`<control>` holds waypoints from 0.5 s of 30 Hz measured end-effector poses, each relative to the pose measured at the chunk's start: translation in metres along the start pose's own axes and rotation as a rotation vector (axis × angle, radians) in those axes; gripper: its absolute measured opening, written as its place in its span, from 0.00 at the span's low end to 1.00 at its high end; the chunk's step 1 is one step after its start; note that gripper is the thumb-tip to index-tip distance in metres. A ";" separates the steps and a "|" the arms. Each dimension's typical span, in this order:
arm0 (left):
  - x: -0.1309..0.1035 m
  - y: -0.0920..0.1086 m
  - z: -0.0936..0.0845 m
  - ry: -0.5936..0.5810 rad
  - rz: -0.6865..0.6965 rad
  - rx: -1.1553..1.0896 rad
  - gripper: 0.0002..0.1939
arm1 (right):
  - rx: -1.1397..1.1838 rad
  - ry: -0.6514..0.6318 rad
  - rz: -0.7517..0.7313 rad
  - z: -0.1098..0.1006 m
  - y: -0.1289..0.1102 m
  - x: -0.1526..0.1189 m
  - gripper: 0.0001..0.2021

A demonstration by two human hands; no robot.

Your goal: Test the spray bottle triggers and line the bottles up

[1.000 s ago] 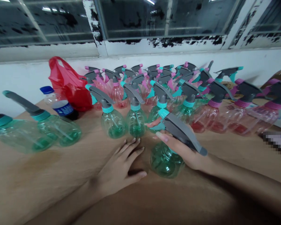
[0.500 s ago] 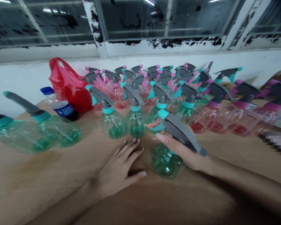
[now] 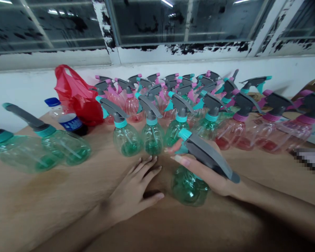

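My right hand (image 3: pixel 207 171) is wrapped round the neck of a green spray bottle (image 3: pixel 190 187) with a grey head and a turquoise nozzle and trigger. Its nozzle points away from me, and a finger lies by the trigger. My left hand (image 3: pixel 139 187) rests palm down on the wooden table (image 3: pixel 76 203), fingers spread, holding nothing. Just beyond its fingertips stand two more green spray bottles, a left one (image 3: pixel 127 140) and a right one (image 3: pixel 152 138), each with green liquid at the bottom.
Several pink spray bottles (image 3: pixel 229 133) stand at the right, and more crowd behind. Two green spray bottles (image 3: pixel 68 145) are at the far left. A drink bottle (image 3: pixel 69 120) and a red plastic bag (image 3: pixel 81 101) stand near the wall. A blurred-out flat object (image 3: pixel 311 159) lies at the right edge.
My right hand and the spray bottle in it have shifted slightly right and toward me. My left hand stays in the same place.
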State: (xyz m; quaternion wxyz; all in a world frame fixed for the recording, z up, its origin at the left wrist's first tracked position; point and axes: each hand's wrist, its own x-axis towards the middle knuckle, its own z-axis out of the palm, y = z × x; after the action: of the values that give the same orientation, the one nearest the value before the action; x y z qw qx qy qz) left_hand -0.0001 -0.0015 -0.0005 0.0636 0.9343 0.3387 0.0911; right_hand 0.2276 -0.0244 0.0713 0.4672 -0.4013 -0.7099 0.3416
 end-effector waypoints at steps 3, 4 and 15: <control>-0.001 -0.001 0.001 0.008 -0.001 -0.013 0.33 | 0.045 0.026 0.009 0.002 0.000 -0.002 0.12; -0.001 -0.001 0.001 0.013 -0.002 -0.023 0.33 | 0.046 0.032 0.000 0.003 0.001 -0.003 0.12; -0.012 0.018 -0.009 0.047 -0.007 -0.333 0.37 | 0.042 0.049 -0.108 0.024 -0.002 0.000 0.13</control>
State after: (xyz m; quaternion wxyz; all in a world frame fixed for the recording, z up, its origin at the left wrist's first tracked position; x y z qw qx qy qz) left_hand 0.0004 -0.0227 0.0102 0.2097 0.9073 0.3236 0.1677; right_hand 0.2048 -0.0278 0.0655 0.5104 -0.3607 -0.7117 0.3207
